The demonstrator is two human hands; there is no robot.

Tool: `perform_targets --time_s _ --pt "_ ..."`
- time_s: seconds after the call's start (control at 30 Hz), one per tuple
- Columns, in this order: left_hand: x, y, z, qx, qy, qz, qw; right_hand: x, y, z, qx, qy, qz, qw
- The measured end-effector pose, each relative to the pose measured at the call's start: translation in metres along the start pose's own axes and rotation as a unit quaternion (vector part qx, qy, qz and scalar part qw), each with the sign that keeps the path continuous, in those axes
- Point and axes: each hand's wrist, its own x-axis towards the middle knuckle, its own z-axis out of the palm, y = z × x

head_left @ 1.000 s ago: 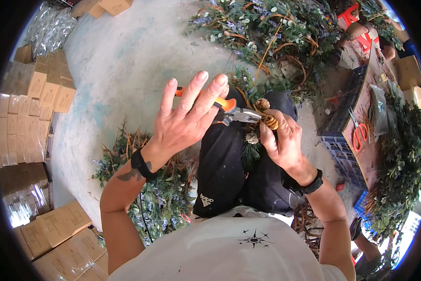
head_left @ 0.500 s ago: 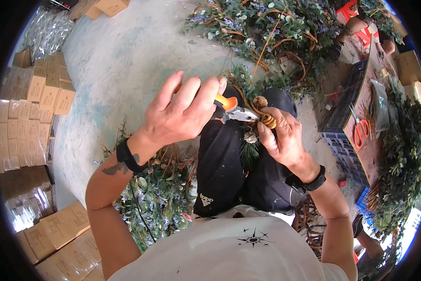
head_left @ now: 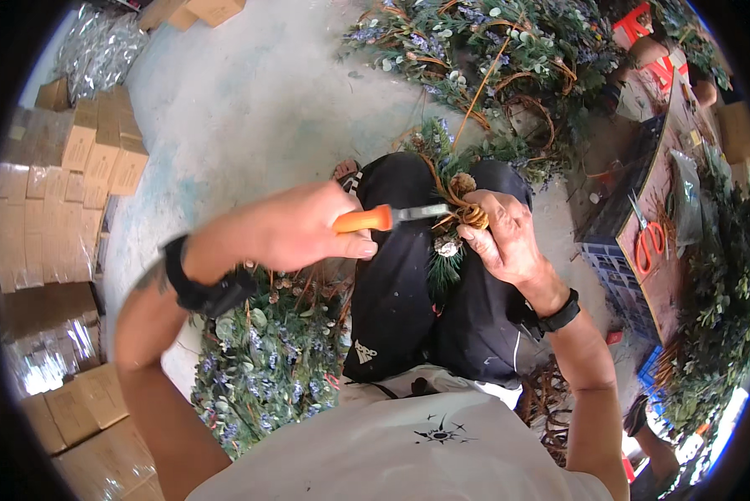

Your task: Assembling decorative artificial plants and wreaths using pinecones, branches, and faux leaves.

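My left hand (head_left: 287,227) is closed round the orange handles of a pair of pliers (head_left: 363,220). The pliers lie nearly level, their metal jaws pointing right at a brown coil of vine or twine (head_left: 474,217). Whether the jaws grip anything is too small to tell. That coil is pinched between the thumb and fingers of my right hand (head_left: 508,238), above my knees. Beside it are a brown pine cone (head_left: 462,184) and a whitish pine cone (head_left: 446,245) with green needles below. A bent brown vine stem (head_left: 433,171) runs up from the coil.
Leafy vine wreaths with purple flowers (head_left: 475,50) lie on the floor ahead. More greenery (head_left: 266,359) sits by my left leg. At right, red-handled scissors (head_left: 648,242) rest on a board over a blue crate (head_left: 613,267). Cardboard boxes (head_left: 32,217) are stacked at left.
My left hand has turned over and moved left and nearer, swinging the pliers from a slant to nearly level. My right hand still pinches the coil in almost the same place.
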Motion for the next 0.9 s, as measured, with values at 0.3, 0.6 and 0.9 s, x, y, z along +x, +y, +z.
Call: perform_targets --time_s 0.3,0.6,0.9 --pt "0.017 -0.021 0.068 0.390 0.427 0.106 0.809 -0.001 -0.003 0.000 0.025 -0.010 0.007 1.000" --pt "0.018 -0.028 0.075 0.529 0.560 0.082 0.632 0.002 -0.008 -0.002 0.027 -0.026 0.029 0.999" --pt "0.023 -0.026 0.080 0.582 0.590 0.061 0.556 0.001 -0.008 -0.001 0.026 -0.025 0.034 0.999"
